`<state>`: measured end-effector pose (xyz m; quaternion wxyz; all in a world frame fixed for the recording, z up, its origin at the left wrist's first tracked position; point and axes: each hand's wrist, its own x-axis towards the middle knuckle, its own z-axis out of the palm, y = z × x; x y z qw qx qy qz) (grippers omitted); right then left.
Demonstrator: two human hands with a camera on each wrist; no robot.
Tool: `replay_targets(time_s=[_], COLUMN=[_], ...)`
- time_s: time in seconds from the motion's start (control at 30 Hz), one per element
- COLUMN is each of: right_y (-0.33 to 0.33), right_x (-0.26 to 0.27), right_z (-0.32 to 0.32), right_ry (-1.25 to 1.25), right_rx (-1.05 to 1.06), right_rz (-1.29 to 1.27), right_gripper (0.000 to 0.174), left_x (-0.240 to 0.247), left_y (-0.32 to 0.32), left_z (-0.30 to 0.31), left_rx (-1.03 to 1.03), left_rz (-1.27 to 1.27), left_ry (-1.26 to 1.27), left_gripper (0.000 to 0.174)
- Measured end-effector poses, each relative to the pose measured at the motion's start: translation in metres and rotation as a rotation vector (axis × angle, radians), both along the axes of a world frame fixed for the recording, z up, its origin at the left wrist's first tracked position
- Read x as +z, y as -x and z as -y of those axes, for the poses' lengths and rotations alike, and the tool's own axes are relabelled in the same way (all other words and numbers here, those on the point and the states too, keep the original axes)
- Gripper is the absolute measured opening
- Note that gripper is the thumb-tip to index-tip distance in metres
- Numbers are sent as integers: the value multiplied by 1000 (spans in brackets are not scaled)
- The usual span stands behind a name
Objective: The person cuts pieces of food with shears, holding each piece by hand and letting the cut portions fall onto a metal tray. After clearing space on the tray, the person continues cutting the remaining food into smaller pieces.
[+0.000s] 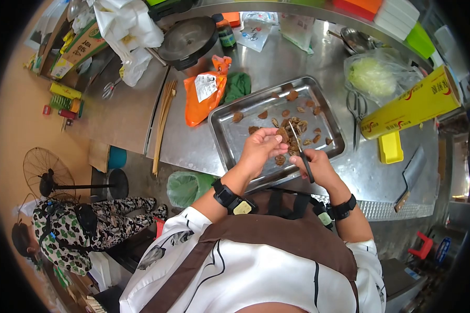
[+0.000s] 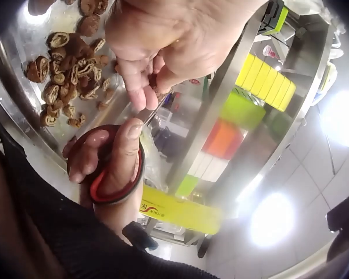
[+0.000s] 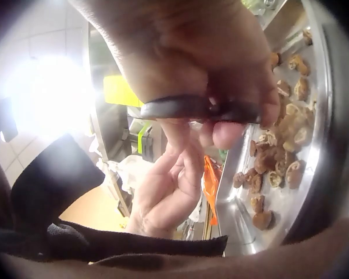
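Over a steel tray point(image 1: 225, 143), my left hand point(image 1: 261, 151) pinches a brown, wrinkled food piece point(image 1: 282, 134) between thumb and fingers. My right hand point(image 1: 321, 169) grips a pair of scissors point(image 1: 307, 166), its thumb through a black handle loop lined in red point(image 2: 142, 168), seen in the left wrist view. The blades point away from me, right beside the held piece. Below the hands, several brown curled food pieces point(image 2: 75, 64) lie heaped in the tray, some showing pale folded insides. In the right wrist view the right hand's fingers hide the blades.
Left of the tray lie an orange bag point(image 1: 199, 101) and wooden skewers point(image 1: 164, 125). At right are another pair of scissors point(image 1: 356, 112), a yellow film box point(image 1: 412, 107), a yellow tray point(image 1: 391, 147) and a cleaver point(image 1: 413, 169). A green-lined bin point(image 1: 185, 189) stands below the counter; a person point(image 1: 62, 232) is at left.
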<state>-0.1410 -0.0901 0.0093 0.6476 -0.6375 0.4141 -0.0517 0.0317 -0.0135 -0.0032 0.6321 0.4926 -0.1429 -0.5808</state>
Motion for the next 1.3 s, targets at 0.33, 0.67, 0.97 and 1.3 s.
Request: replay_targets(time_s=[0.33, 0.67, 0.97, 1.3], right_y=[-2, -3, -2, -4], right_x=[-5, -5, -4, -3], right_z=[-8, -9, -13, -6], right_ry=[119, 190, 202, -56], right_rx=[78, 95, 52, 81], right_rz=[1, -58, -93, -142], right_gripper=[46, 48, 49, 44], left_x=[-3, -3, -7, -25], left_y=[2, 1, 2, 6], left_z=[2, 0, 1, 2], left_rx=[27, 16, 30, -57], left_rz=[-47, 50, 42, 5], left_ry=[57, 30, 9, -162], left_gripper=[18, 12, 13, 17])
